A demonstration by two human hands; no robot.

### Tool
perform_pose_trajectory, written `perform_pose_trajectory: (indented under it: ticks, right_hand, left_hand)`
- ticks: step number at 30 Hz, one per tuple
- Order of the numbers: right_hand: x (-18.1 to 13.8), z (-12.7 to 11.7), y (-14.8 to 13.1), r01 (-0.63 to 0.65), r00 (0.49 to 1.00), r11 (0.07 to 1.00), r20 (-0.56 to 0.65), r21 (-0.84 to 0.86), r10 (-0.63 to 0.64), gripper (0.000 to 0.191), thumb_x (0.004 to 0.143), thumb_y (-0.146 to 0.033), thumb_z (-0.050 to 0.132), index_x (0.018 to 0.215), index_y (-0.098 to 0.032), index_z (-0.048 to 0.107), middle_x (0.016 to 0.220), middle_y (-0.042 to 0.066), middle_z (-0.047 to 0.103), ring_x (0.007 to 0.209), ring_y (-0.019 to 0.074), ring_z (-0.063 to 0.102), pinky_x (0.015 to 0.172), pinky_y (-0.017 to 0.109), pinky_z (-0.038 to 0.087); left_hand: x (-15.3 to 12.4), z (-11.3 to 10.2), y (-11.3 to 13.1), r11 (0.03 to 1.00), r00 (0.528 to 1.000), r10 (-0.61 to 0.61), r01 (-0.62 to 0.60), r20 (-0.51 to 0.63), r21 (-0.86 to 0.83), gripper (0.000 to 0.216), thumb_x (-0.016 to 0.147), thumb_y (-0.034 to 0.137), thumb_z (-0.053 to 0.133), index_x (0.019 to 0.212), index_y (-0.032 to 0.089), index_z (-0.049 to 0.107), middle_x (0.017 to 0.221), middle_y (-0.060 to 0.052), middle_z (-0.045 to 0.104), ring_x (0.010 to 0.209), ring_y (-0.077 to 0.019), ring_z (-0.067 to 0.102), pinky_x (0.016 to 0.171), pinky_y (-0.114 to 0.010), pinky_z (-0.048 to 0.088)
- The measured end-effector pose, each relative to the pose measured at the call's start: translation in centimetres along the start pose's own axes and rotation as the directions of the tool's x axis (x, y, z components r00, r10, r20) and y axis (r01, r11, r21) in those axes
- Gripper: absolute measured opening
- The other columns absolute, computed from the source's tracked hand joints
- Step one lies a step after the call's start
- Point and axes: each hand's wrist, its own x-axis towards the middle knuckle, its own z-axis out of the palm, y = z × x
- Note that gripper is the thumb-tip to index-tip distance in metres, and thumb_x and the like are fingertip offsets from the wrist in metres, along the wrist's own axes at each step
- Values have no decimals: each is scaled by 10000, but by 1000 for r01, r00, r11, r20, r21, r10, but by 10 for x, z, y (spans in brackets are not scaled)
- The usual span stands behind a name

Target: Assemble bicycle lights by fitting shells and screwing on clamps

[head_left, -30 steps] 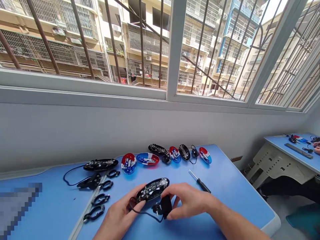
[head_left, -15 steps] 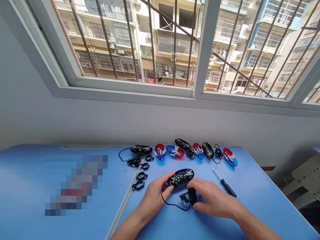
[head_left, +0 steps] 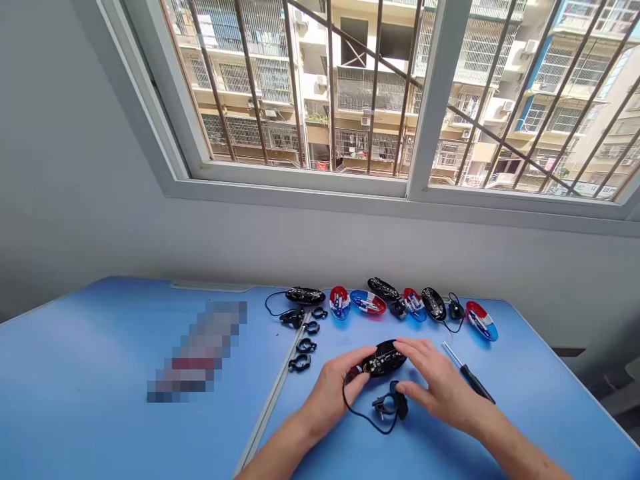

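A black oval light housing with an exposed circuit board is held in my left hand, its thumb and fingers closed around the left end. From there a thin black cable loops down to a black clamp-mounted switch on the table. My right hand is spread open beside them. Its fingertips reach the housing's upper right edge, while the thumb is at the top of the switch. To the right lies a screwdriver with a black handle.
Along the back are several black housings with cables and several red-and-blue oval covers. Several black ring clamps line the table seam on the left. Further left lies a pixelated object. Behind the blue table rises a wall with a barred window.
My right hand has let go of the switch, which now rests on the table, and its fingers have moved up to the housing. The camera view has turned left.
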Motion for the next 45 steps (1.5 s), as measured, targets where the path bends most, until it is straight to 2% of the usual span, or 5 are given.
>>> perform_pose_trajectory:
  ticks: [6, 12, 18, 27, 45]
  right_hand:
    - [2, 4, -6, -81, 997, 988, -4, -131, 81, 401, 866, -251, 590, 1251, -151, 537, 1123, 161, 612, 960, 282, 591, 781, 464, 549]
    - [1, 5, -13, -17, 977, 1000, 215, 25, 12, 754, 766, -488, 715, 1406, -224, 416, 1465, 200, 350, 1325, 360, 363, 1013, 513, 421]
    - [2, 2, -21, -106, 915, 994, 388, -22, 106, 922, 618, -506, 822, 1417, -314, 405, 1552, 195, 182, 1375, 424, 256, 1037, 582, 347]
    - [5, 3, -26, -97, 926, 990, 355, -100, 127, 593, 686, -334, 799, 1234, -240, 595, 1513, 193, 287, 1271, 365, 414, 981, 489, 429]
    - [3, 15, -16, -40, 970, 992, 232, -116, 66, 574, 576, -434, 846, 1085, -267, 639, 1392, 125, 416, 1066, 312, 521, 805, 436, 513]
  left_hand:
    - [1, 1, -5, 999, 999, -26, 27, -31, 26, 419, 791, 204, 499, 1184, 168, 640, 1004, -53, 706, 839, -217, 618, 741, -286, 487]
    - [0, 0, -4, 999, 999, -26, 27, -22, 30, 398, 775, 220, 505, 1146, 179, 644, 940, -40, 696, 819, -214, 616, 742, -286, 484]
    - [2, 0, -5, 997, 997, -72, 73, -35, 26, 383, 767, 256, 512, 1117, 163, 639, 856, -40, 670, 756, -217, 593, 707, -302, 469]
    - [4, 0, -1, 973, 987, -163, 159, -9, -170, 290, 731, 283, 536, 969, 158, 646, 813, -38, 639, 716, -204, 563, 603, -280, 456]
    - [9, 1, -6, 904, 977, -211, 211, 43, -371, 485, 558, 187, 516, 1037, 163, 589, 876, -29, 644, 769, -203, 591, 607, -280, 491]
